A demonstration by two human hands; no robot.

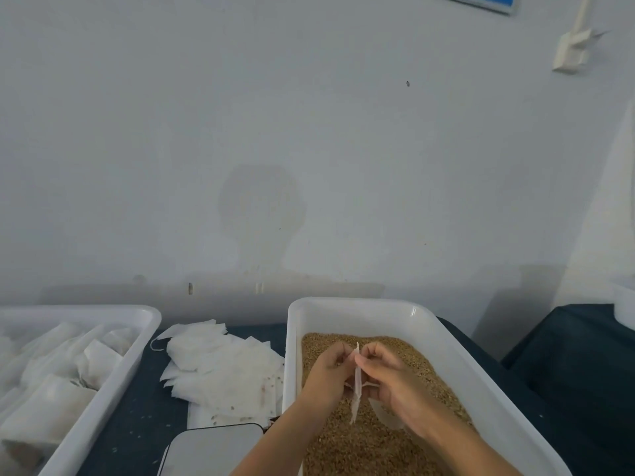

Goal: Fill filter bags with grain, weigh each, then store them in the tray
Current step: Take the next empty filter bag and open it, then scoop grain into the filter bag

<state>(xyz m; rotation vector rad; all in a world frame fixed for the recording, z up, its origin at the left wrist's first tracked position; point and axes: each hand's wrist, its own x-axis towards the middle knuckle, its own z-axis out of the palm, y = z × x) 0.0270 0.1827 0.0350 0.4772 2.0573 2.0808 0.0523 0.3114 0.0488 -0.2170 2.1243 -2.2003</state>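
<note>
**Empty filter bag held over grain tub**

Left hand (328,371) and right hand (390,383) both pinch one white filter bag (356,386), seen edge-on, above the grain (374,444) in the white tub (457,365). A pile of unfilled bags (220,369) lies on the dark surface (137,424) beside the tub. The storage tray (113,383) at left contains filled bags (58,389). The scale (213,451) sits near the bottom edge.

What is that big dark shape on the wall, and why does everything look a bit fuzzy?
Head view: the dark shape on the wall is a soft shadow shaped like a head and shoulders, probably the person's own. The whole picture is slightly blurred, so the grain looks smeary. The wide lens bends the tub's rim and the tray.
</note>
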